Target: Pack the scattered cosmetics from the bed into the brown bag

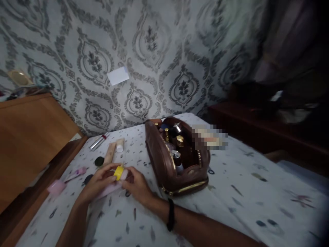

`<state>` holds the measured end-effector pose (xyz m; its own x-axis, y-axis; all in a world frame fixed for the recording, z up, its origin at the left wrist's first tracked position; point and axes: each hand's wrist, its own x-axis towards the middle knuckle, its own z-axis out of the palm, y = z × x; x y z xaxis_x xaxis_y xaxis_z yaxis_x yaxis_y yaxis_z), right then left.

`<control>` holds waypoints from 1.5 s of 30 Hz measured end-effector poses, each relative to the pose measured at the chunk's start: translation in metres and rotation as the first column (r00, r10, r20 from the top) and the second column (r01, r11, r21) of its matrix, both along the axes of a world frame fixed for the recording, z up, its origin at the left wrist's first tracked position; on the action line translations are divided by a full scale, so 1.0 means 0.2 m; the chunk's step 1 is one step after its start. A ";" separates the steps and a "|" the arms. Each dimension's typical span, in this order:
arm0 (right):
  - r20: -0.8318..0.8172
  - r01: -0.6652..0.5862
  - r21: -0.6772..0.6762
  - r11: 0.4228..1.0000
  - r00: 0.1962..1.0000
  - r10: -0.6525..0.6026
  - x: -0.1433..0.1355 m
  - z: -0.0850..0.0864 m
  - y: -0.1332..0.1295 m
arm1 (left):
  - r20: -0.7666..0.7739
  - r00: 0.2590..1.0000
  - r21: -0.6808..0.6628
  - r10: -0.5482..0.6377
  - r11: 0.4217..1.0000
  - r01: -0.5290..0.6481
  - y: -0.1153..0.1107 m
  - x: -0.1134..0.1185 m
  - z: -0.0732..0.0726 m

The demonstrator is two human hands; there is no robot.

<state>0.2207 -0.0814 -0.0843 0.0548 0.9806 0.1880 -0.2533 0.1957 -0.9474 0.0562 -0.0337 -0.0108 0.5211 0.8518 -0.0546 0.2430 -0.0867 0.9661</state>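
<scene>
My left hand (99, 181) and my right hand (139, 188) meet over the table, left of the brown bag. Between their fingers is a small cosmetic container (119, 173) with a yellow part and a pale pink part. The left fingers pinch its yellow side, while the right fingers close round the pinkish end. A flat pink thing (109, 190) lies beneath the hands, mostly covered. Close beyond the left hand are a beige tube (110, 153), a white-capped tube (120, 145) and a dark round lid-like piece (99, 161).
The brown bag (158, 163) stands unzipped, with several bottles inside. A pink jar (57, 187), a slim pink item (75, 174) and a silver tube (98, 142) lie at left. Wooden furniture (33, 127) borders the left side; patterned wall (151, 79) rises behind.
</scene>
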 end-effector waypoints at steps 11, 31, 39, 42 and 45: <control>0.012 -0.046 -0.039 0.998 0.999 0.047 0.01 0.04 -0.02 | 0.045 0.999 -0.015 -0.010 1.000 0.011 -0.03 0.01 0.02; 0.001 -0.079 -0.137 0.987 0.997 0.080 -0.01 0.01 -0.02 | -0.004 0.996 0.478 -0.089 0.875 0.081 0.07 0.77 0.63; -0.032 -0.095 -0.080 0.992 0.995 0.092 0.00 -0.01 -0.03 | -0.446 0.891 0.653 -0.086 0.650 0.389 0.12 1.05 0.67; -0.040 -0.120 -0.108 0.987 0.992 0.117 0.01 0.02 -0.03 | -0.632 0.775 0.614 0.017 0.621 0.487 0.09 1.12 0.68; -0.029 -0.108 -0.141 0.984 0.994 0.105 0.00 0.03 -0.03 | -0.746 0.661 0.564 0.077 0.602 0.566 0.08 1.19 0.67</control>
<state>0.2208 -0.0876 -0.0774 -0.0490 0.9977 0.0458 -0.2860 0.0299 -0.9578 0.2944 -0.0176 0.1234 0.7996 0.5963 0.0719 0.5875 -0.8014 0.1122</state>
